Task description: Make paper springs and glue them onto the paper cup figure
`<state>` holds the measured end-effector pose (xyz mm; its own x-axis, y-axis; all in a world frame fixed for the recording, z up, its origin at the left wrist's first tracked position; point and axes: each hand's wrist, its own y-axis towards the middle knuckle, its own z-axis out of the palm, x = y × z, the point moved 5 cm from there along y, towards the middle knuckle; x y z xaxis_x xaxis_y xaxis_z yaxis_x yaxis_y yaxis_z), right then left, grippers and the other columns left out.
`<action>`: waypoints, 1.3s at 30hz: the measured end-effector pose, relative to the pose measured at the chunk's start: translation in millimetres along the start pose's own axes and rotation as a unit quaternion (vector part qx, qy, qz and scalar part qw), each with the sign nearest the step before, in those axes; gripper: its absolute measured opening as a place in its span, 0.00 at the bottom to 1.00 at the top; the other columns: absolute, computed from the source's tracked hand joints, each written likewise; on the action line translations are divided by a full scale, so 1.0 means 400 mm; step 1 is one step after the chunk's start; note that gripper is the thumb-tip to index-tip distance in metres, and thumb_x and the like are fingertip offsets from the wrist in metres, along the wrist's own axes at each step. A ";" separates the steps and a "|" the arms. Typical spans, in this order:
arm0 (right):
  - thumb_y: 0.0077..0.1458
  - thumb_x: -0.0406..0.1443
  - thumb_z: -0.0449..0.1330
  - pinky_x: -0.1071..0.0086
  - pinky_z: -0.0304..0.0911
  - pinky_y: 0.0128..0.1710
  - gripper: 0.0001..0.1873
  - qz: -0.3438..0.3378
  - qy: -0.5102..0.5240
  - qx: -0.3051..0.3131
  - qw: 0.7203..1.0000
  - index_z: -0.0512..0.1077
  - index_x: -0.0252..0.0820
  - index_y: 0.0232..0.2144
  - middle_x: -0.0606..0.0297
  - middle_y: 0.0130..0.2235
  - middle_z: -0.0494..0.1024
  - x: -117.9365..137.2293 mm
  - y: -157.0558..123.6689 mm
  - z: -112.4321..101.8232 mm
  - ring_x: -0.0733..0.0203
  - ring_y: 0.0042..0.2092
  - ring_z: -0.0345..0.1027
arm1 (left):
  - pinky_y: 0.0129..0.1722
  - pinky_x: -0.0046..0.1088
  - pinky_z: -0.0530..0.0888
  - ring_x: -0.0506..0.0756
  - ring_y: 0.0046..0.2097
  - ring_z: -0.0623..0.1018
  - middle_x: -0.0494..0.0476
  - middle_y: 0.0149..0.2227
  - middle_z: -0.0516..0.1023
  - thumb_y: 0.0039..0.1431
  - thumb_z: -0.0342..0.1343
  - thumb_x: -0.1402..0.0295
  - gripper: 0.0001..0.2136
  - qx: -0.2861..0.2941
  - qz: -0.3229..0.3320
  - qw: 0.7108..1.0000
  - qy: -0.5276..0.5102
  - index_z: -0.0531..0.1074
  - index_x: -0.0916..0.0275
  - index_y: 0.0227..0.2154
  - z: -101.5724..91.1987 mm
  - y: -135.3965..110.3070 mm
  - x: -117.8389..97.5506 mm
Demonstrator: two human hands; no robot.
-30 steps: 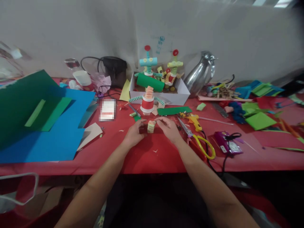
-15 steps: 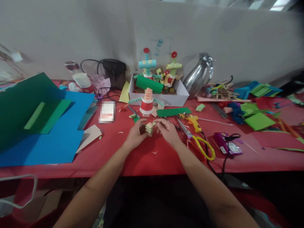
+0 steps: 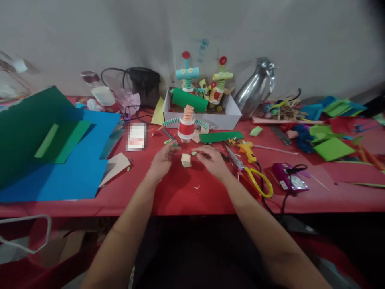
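Observation:
A small accordion-folded paper piece [image 3: 186, 159], pink and pale green, lies low over the red tablecloth [image 3: 186, 192] between my hands. My right hand [image 3: 213, 161] pinches a strip end at its right side, thumb and fingers pressed together. My left hand [image 3: 161, 161] is just left of the piece and not touching it, with its fingers loosely apart and slightly blurred. Just behind stands a red-and-white cup figure [image 3: 186, 129] with a folded paper neck and coiled arms.
Yellow-handled scissors [image 3: 258, 181], a yellow glue gun [image 3: 246, 150] and a purple corded device [image 3: 289, 181] lie to the right. A white box [image 3: 231, 117] of paper-roll figures and a metal jug [image 3: 255, 89] stand at the back. Blue paper [image 3: 69, 172] and green paper [image 3: 24, 128] cover the left.
My left hand has let go of the folded paper piece and drawn a little to the left. The piece has dropped lower, and only the right hand keeps hold of it.

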<state>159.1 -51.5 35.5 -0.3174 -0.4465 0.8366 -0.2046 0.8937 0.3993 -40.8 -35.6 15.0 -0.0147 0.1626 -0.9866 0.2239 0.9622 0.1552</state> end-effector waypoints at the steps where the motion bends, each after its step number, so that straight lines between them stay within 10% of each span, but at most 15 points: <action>1: 0.58 0.34 0.57 0.66 0.64 0.38 0.12 -0.003 0.006 0.000 1.000 0.77 0.48 0.42 0.62 0.41 0.74 0.002 -0.001 -0.001 0.59 0.42 0.69 | 0.59 0.41 0.66 0.56 0.55 0.73 0.58 0.50 0.77 0.36 0.46 0.85 0.37 -0.026 0.004 1.000 -0.006 0.67 0.58 0.55 -0.013 0.000 -0.003; 7: 0.56 0.31 0.57 0.65 0.65 0.39 0.13 -0.011 0.038 0.013 0.999 0.77 0.49 0.41 0.62 0.44 0.73 0.016 -0.004 -0.005 0.61 0.40 0.69 | 0.53 0.38 0.70 0.54 0.47 0.76 0.56 0.41 0.79 0.34 0.45 0.84 0.31 -0.094 -0.005 0.995 -0.026 0.70 0.60 0.46 -0.045 -0.001 -0.009; 17: 0.54 0.39 0.66 0.55 0.63 0.53 0.14 -0.087 -0.007 0.065 0.994 0.76 0.50 0.45 0.61 0.47 0.77 0.051 -0.013 0.021 0.54 0.51 0.70 | 0.51 0.42 0.70 0.61 0.51 0.75 0.60 0.49 0.76 0.41 0.66 0.74 0.31 0.046 0.030 0.983 0.173 0.67 0.59 0.52 0.050 -0.013 -0.020; 28: 0.56 0.40 0.64 0.58 0.66 0.50 0.10 -0.024 0.017 0.097 0.995 0.79 0.49 0.42 0.63 0.43 0.81 -0.033 0.010 0.044 0.55 0.46 0.74 | 0.49 0.40 0.72 0.59 0.47 0.78 0.58 0.44 0.79 0.48 0.55 0.79 0.34 0.142 0.040 0.972 0.181 0.58 0.58 0.60 0.077 -0.003 0.017; 39: 0.56 0.36 0.63 0.56 0.67 0.51 0.12 -0.038 0.013 0.091 0.995 0.79 0.52 0.44 0.63 0.44 0.81 -0.002 -0.001 0.035 0.55 0.46 0.75 | 0.49 0.41 0.73 0.59 0.44 0.79 0.56 0.42 0.80 0.48 0.61 0.74 0.30 0.103 0.034 0.976 0.190 0.63 0.57 0.56 0.067 -0.010 -0.011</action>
<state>146.2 -52.2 29.4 -0.2718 -0.5087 0.8169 -0.3919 0.8338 0.3888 -15.3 -45.9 17.4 -0.3440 0.3314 -0.8786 0.4268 0.8886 0.1680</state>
